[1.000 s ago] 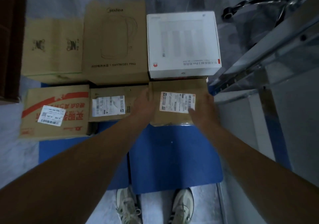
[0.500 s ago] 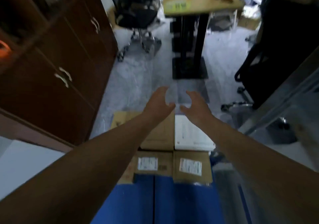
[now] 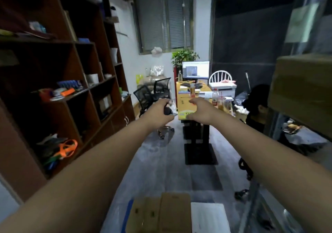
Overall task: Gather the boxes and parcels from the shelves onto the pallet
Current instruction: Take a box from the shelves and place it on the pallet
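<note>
Both my arms reach forward at chest height. My left hand (image 3: 159,111) and my right hand (image 3: 200,110) hang in the air with loosely curled fingers and hold nothing. At the bottom edge, brown cardboard boxes (image 3: 161,213) and a white box (image 3: 209,216) sit side by side on the blue pallet (image 3: 126,214). A large brown cardboard box (image 3: 303,92) rests on the metal shelf at the right, a little past my right forearm.
A tall brown bookcase (image 3: 53,89) with small items lines the left wall. Ahead stands a yellow-topped desk (image 3: 186,99) with a monitor and bottles, and black office chairs (image 3: 152,96). A person (image 3: 258,110) sits at the right behind the metal rack upright (image 3: 251,202).
My hands let go of the labelled box on the pallet and rose, empty. The view lifted from the pallet to the room ahead.
</note>
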The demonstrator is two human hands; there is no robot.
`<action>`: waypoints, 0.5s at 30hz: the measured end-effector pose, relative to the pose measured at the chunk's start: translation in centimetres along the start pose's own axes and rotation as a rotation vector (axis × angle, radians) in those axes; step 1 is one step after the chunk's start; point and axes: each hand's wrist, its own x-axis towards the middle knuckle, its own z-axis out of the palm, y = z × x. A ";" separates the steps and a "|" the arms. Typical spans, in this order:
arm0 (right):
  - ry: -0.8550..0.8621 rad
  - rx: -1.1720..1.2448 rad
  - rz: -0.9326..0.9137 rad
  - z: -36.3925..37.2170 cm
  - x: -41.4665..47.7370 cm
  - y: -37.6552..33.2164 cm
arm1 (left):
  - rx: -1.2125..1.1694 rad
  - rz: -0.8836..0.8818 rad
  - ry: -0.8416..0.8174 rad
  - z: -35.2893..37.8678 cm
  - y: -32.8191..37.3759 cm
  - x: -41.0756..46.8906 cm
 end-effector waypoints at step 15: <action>0.286 -0.221 0.448 -2.3 -14.8 -8.2 | -0.017 0.521 -0.386 -3.0 4.4 -2.6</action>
